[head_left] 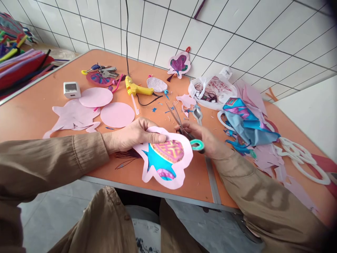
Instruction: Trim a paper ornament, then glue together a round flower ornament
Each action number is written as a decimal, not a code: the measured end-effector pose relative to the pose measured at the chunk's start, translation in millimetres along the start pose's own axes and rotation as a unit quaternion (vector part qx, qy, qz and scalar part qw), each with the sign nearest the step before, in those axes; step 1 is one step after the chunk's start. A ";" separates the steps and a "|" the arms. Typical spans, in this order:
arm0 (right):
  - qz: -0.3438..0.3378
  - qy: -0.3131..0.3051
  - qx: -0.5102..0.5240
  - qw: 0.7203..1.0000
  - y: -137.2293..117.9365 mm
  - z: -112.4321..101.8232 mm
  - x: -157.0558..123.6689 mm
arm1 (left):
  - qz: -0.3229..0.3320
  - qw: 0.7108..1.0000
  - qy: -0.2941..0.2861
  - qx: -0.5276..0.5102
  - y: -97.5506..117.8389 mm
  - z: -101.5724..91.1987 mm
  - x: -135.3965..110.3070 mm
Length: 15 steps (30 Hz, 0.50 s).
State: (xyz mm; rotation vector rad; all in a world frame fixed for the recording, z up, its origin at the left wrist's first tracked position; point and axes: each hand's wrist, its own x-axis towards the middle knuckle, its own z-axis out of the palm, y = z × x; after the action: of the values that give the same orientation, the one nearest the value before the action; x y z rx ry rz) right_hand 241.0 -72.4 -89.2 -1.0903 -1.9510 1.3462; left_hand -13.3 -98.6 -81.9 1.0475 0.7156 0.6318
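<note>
My left hand (137,135) pinches the upper left edge of a pink fish-shaped cutout (181,172), with the thumb on top. Blue and patterned fabric fills its middle, and a teal loop (197,144) sticks out at its right end. In my right hand (200,135) is a pair of scissors (177,117), the blades parted and pointing up and away, just beyond the cutout's top edge. The fingers are wrapped about the dark handles, partly hidden. Dark threads (126,156) lie on the table under the left hand.
A yellow glue gun (139,90) with a cord lies mid-table. Pink ovals (117,115), a white charger (71,90) and keys (107,72) are at left. A plastic bag (195,88), blue fabric (244,126) and scraps cover the right side. A finished ornament (179,65) leans on the tiled wall.
</note>
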 end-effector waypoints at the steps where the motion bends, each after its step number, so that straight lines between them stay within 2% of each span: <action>1: 0.003 -0.016 0.023 1.000 -0.3 1.6 -0.2 | -0.008 1.000 -0.010 0.004 1.1 0.6 -1.1; 4: -0.007 -0.069 0.082 0.994 1.1 3.3 -1.0 | -0.016 1.000 -0.009 0.019 2.8 1.3 -3.1; 7: -0.051 -0.120 0.061 0.990 3.6 4.7 -0.8 | -0.006 0.999 0.015 0.032 2.9 0.5 -2.5; 11: -0.080 -0.129 0.050 0.987 6.1 8.7 -1.0 | 0.004 0.999 0.023 0.026 3.9 0.0 -1.1; 15: -0.099 -0.154 0.084 0.980 6.5 10.6 -2.9 | -0.002 1.000 0.011 0.011 5.8 1.6 -1.7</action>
State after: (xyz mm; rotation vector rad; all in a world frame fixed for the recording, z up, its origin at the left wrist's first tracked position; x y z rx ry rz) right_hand 236.4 -79.0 -99.0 -0.6185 -2.0513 1.6073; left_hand -13.9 -98.6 -75.7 1.0597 0.7444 0.6339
